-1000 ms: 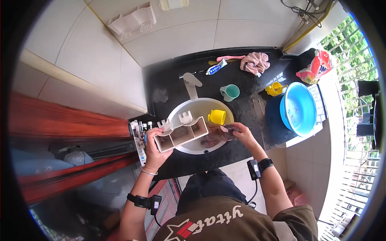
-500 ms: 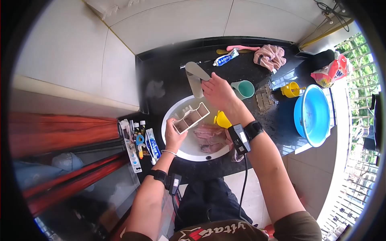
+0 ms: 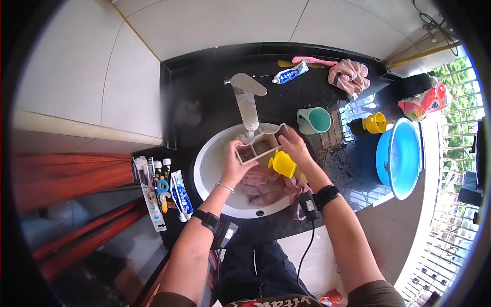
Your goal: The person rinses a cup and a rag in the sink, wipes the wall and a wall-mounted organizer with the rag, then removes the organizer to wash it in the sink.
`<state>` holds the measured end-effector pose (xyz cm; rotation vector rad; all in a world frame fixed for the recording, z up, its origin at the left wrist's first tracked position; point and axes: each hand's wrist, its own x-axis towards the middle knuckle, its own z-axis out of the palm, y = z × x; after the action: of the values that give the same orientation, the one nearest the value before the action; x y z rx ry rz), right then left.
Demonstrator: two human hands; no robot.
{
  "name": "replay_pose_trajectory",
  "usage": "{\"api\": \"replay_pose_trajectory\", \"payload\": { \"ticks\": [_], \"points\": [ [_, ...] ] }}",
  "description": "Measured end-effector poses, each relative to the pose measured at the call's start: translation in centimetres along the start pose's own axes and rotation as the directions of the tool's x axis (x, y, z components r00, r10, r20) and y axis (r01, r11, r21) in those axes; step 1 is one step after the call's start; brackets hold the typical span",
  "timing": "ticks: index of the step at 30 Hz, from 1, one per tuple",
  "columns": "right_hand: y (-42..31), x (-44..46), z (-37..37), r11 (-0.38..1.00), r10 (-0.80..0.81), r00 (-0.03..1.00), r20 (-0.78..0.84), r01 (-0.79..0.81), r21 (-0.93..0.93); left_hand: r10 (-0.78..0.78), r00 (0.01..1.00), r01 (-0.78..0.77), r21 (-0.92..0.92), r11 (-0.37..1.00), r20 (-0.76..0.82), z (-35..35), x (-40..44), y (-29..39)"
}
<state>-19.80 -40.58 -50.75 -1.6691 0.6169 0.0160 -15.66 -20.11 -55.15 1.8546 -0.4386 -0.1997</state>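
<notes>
Both of my hands hold a white plastic organizer box with compartments [image 3: 264, 149] over the sink [image 3: 201, 187], under the faucet [image 3: 247, 105]. My left hand [image 3: 232, 169] grips its left end, and my right hand [image 3: 296, 148] closes around the right end. A short stream of water seems to run from the spout into the box. Just below my right hand, a yellow cup [image 3: 284, 164] sits in the basin. Soaked pink cloth [image 3: 263, 185] lies in the cloudy water, part of it draped over the rim.
A green mug [image 3: 318, 121] stands right of the sink, near a small yellow cup [image 3: 374, 123] and a large blue basin [image 3: 403, 158]. Toothpaste [image 3: 290, 73] and a crumpled pink cloth [image 3: 351, 77] lie along the back. Toothbrushes and a toothpaste box [image 3: 181, 192] lie at left.
My right hand has left the faucet handle and come down to the box's right end. The box has moved rightward beneath the spout, and water now seems to flow.
</notes>
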Motion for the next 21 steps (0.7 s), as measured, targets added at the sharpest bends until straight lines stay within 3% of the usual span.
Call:
{"api": "replay_pose_trajectory", "payload": {
  "ticks": [1, 3, 4, 6, 7, 8, 10, 11, 12, 14, 16, 17, 18, 20, 21],
  "points": [
    [0.8, 0.8, 1.0, 0.977, -0.040, 0.999, -0.010, 0.037, -0.211, -0.133, 0.991, 0.122, -0.222, 0.967, -0.033, -0.6, 0.1, -1.6],
    [-0.3, 1.7, 3.4, 0.831, -0.068, 0.998, 0.006, 0.060, -0.553, -0.187, 0.978, 0.143, -0.351, 0.925, -0.093, -1.3, -0.6, -3.9],
    [-0.8, 1.7, 4.0, 0.767, -0.112, 0.994, -0.004, 0.084, -0.636, -0.232, 0.967, 0.169, -0.417, 0.893, -0.105, -1.6, -0.8, -3.8],
    [0.9, 3.4, 2.0, 0.840, -0.047, 0.989, -0.137, -0.036, -0.542, -0.132, 0.989, 0.135, -0.054, 0.989, 0.065, -0.7, -0.5, -1.8],
    [0.7, 3.3, 0.3, 0.825, 0.058, 0.978, -0.202, -0.160, -0.542, -0.106, 0.978, 0.121, -0.070, 0.990, 0.179, -0.4, 0.4, 0.6],
    [2.5, 3.3, -0.2, 0.840, 0.000, 0.968, -0.252, -0.137, -0.525, -0.104, 0.978, 0.119, -0.072, 0.990, 0.180, -0.5, 1.3, 0.3],
    [2.0, 2.1, 0.9, 0.889, 0.058, 0.980, -0.188, -0.137, -0.437, -0.054, 0.997, 0.069, -0.333, 0.940, 0.055, -1.2, 2.6, -1.1],
    [1.7, 1.2, 2.1, 0.877, -0.116, 0.988, -0.098, 0.056, -0.477, -0.183, 0.981, 0.194, -0.303, 0.933, 0.063, -3.1, 2.4, -2.2],
    [1.0, 0.5, 3.6, 0.857, -0.229, 0.973, -0.020, 0.192, -0.478, -0.285, 0.955, 0.286, -0.496, 0.820, 0.079, -4.2, 1.7, -2.3],
    [0.0, -0.1, 4.8, 0.884, -0.150, 0.988, 0.030, 0.147, -0.443, -0.286, 0.956, 0.270, -0.571, 0.775, 0.064, -4.8, 0.9, -3.0],
    [1.2, 0.6, 3.5, 0.946, 0.031, 0.999, 0.015, -0.025, -0.324, -0.131, 0.988, 0.148, -0.237, 0.960, 0.085, -4.0, 1.9, -1.6],
    [1.2, 0.0, 2.1, 0.961, 0.135, 0.991, 0.015, -0.127, -0.246, -0.079, 0.990, 0.095, -0.144, 0.985, 0.113, -3.5, 2.7, -0.5],
    [1.3, -0.2, 1.4, 0.983, 0.097, 0.995, -0.029, -0.100, -0.154, -0.071, 0.985, 0.102, -0.196, 0.975, 0.159, -2.6, 3.4, -0.4],
    [1.5, -1.3, 0.6, 0.988, 0.037, 0.979, -0.202, -0.066, -0.139, -0.024, 0.991, 0.045, -0.161, 0.986, 0.129, -1.7, 3.5, 0.3],
    [1.7, -2.2, 1.2, 0.956, -0.047, 0.982, -0.183, -0.009, -0.293, -0.084, 0.988, 0.113, -0.230, 0.967, 0.130, -1.6, 3.0, -0.4]
  ]
}}
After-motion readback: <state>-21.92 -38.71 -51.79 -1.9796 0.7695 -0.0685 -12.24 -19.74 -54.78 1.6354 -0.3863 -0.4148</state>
